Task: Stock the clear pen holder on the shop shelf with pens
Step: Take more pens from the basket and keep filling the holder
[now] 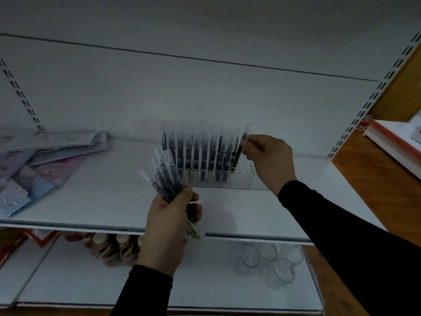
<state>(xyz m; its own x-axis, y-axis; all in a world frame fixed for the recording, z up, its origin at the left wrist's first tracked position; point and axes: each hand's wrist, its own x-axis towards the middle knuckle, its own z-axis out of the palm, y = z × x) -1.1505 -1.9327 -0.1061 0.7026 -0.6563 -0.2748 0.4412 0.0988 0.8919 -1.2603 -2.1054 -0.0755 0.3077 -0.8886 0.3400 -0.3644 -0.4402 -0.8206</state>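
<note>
Shelf [227, 210] front bare; holder [241, 176] seemingly near-full.

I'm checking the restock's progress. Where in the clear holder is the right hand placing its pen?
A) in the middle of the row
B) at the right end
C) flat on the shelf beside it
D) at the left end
B: the right hand pinches a pen at the right end of the row standing in the clear holder.
</note>
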